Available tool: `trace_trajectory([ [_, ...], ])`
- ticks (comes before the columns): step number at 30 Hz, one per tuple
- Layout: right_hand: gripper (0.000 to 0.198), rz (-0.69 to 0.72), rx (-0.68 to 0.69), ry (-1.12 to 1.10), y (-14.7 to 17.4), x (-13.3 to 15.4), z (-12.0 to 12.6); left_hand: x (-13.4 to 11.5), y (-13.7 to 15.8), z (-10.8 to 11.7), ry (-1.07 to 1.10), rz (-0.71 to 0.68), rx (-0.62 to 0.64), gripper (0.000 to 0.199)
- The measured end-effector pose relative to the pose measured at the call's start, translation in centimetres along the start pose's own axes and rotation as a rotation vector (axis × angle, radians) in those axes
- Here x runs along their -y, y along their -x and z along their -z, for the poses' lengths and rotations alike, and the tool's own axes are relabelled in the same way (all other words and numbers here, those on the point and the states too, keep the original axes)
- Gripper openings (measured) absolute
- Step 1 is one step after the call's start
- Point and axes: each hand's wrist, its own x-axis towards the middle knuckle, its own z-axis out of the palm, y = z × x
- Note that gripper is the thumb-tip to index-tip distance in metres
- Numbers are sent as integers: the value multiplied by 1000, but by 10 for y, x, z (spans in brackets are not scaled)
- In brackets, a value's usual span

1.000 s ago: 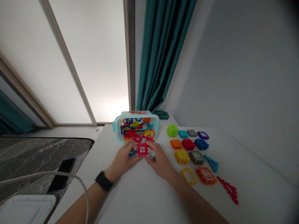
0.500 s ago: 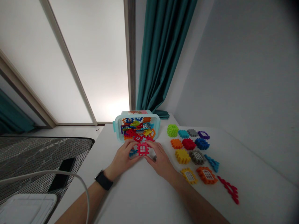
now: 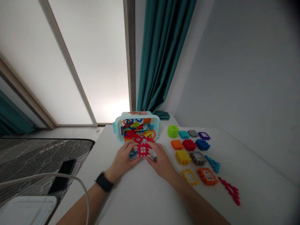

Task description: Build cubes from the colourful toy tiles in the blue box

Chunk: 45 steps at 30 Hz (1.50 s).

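Red piece [image 3: 143, 154], left hand [image 3: 123, 158] and right hand [image 3: 161, 161] pinching it, tub [image 3: 118, 134] behind (stacks [image 3: 189, 145] rightward)

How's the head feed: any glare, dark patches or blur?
Head view: white panel glows brightest near its foot; upper right corner goes black; red window piece slightly soft, but its openings show; red jagged strip at right looks blurrier.

No text, number or brand can be read. Just beyond the left hand [image 3: 123, 157] and the right hand [image 3: 160, 160] is the bin [image 3: 158, 126], and its far part carries a reddish label [image 3: 138, 113]; the print there is too small and blurred to tell. The watch [image 3: 104, 182], just behind the left hand, shows a dark face without readable signs.
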Motion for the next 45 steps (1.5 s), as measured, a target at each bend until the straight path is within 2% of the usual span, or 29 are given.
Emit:
trace_trajectory([
  [3, 56, 12, -14, 18, 0, 1, 1, 0, 0, 0, 18, 3, 3, 41],
  [7, 50, 104, -3, 69, -1, 2, 4, -3, -2, 2, 113, 22, 5, 40],
  [11, 38, 178, -5, 139, -1, -1, 7, -8, -3, 4, 203, 83, 17, 40],
  [14, 29, 158, -16, 115, -1, -3, 9, -11, -4, 5, 263, 102, 52, 39],
  [18, 20, -25, -47, -55, -2, 3, 8, -13, -5, 2, 372, 118, 148, 27],
  [20, 15, -162, -54, -143, -3, 7, 4, -11, -5, -1, 425, 185, 172, 30],
  [24, 22, -429, -29, -411, -4, 11, -5, -6, -4, -8, 600, 331, 62, 39],
  [26, 25, -519, -4, -556, -4, 11, -10, -6, -4, -7, 659, 372, 21, 42],
  [29, 29, -588, 22, -667, -6, 14, -12, -10, -6, -4, 702, 441, 16, 36],
  [34, 34, -611, 58, -685, -9, 22, -5, -14, -6, -3, 769, 506, 17, 33],
  [37, 41, -552, 74, -615, -9, 23, 0, -13, -5, -4, 681, 445, 9, 31],
  [42, 30, -491, 166, -669, -7, 17, 1, -16, -2, 0, 251, 78, -21, 17],
  [45, 22, -437, 173, -612, -5, 12, 3, -16, 0, 3, 180, -19, -9, 17],
])
